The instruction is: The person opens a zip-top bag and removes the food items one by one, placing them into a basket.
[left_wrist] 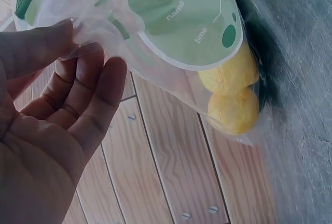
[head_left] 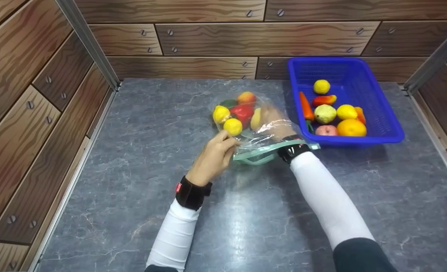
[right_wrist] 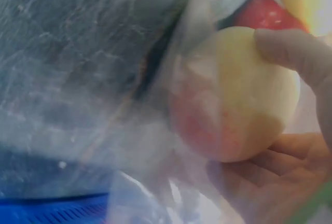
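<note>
A clear zip bag (head_left: pixel 259 141) with a green seal lies on the grey counter, holding lemons (head_left: pixel 233 126), a red pepper (head_left: pixel 242 112) and other fruit. My left hand (head_left: pixel 212 158) pinches the bag's rim (left_wrist: pixel 78 42) between thumb and fingers; two lemons (left_wrist: pixel 233 94) show through the plastic. My right hand (head_left: pixel 276 122) is deep inside the bag, fingers curled round a yellow-and-red fruit (right_wrist: pixel 233 94), with the red pepper (right_wrist: pixel 264 14) just behind it.
A blue basket (head_left: pixel 382 124) at the back right holds a carrot (head_left: pixel 305 107), lemons, an orange, a guava and an apple. Wood-patterned walls close in the left, back and right sides. Grey marble counter (head_left: pixel 140 124) stretches to the left and front.
</note>
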Motion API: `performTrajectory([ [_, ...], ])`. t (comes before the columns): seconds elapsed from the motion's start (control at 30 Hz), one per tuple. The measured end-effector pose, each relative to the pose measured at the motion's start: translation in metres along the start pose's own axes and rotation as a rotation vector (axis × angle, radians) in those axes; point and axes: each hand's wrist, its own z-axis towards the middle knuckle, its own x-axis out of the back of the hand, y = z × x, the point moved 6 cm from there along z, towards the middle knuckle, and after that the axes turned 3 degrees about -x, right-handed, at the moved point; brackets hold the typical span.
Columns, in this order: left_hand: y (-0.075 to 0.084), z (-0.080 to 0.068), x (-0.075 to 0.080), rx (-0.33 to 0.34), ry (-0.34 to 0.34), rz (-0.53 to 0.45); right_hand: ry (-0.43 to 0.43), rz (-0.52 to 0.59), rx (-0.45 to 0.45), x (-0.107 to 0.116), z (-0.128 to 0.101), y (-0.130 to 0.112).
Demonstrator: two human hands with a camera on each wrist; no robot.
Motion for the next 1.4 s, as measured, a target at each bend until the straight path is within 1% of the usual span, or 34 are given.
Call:
performTrajectory([
  [0.03, 0.000, 0.000, 0.000, -0.001, 0.006, 0.001, 0.002, 0.004, 0.014, 0.001, -0.004, -0.002],
  [0.1, 0.000, 0.001, 0.001, -0.001, 0.017, -0.001, 0.006, 0.017, 0.081, 0.004, -0.016, -0.007],
  [0.2, -0.001, 0.002, 0.002, 0.000, 0.033, -0.012, 0.012, 0.099, 0.191, 0.006, -0.035, -0.014],
  [0.27, -0.002, 0.002, 0.003, 0.004, 0.043, -0.024, 0.022, 0.087, 0.257, 0.006, -0.044, -0.018],
  [0.33, -0.002, 0.001, 0.003, 0.010, 0.050, -0.034, 0.018, 0.072, 0.243, 0.004, -0.049, -0.018],
  [0.4, -0.004, 0.000, 0.004, 0.021, 0.055, -0.043, 0.014, -0.018, 0.211, 0.003, -0.054, -0.019],
  [0.43, -0.004, 0.000, 0.004, 0.025, 0.056, -0.046, 0.015, -0.077, 0.212, 0.003, -0.057, -0.020],
  [0.47, -0.004, 0.000, 0.004, 0.030, 0.058, -0.048, 0.018, -0.108, 0.220, 0.003, -0.061, -0.020],
  [0.53, -0.005, 0.001, 0.004, 0.038, 0.060, -0.050, 0.065, -0.110, 0.286, 0.007, -0.073, -0.023],
  [0.6, -0.006, 0.001, 0.004, 0.044, 0.060, -0.053, 0.126, -0.071, 0.364, 0.012, -0.087, -0.025],
  [0.67, -0.006, 0.001, 0.004, 0.050, 0.057, -0.060, 0.175, -0.004, 0.427, 0.018, -0.103, -0.023],
  [0.73, -0.007, 0.000, 0.004, 0.055, 0.049, -0.069, 0.188, 0.058, 0.431, 0.021, -0.114, -0.019],
  [0.8, -0.008, -0.001, 0.003, 0.059, 0.042, -0.079, 0.195, 0.074, 0.425, 0.024, -0.121, -0.016],
  [0.9, -0.010, -0.001, 0.003, 0.066, 0.038, -0.085, 0.206, 0.110, 0.411, 0.027, -0.126, -0.010],
  [1.07, -0.012, -0.002, 0.002, 0.073, 0.032, -0.088, 0.220, 0.163, 0.422, 0.028, -0.133, -0.002],
  [1.17, -0.013, -0.003, 0.001, 0.086, 0.019, -0.101, 0.233, 0.169, 0.454, 0.029, -0.137, 0.001],
  [1.27, -0.014, -0.003, 0.000, 0.101, 0.004, -0.112, 0.252, 0.152, 0.491, 0.030, -0.144, 0.003],
  [1.4, -0.015, -0.002, 0.000, 0.106, -0.009, -0.109, 0.247, 0.141, 0.505, 0.035, -0.151, 0.004],
])
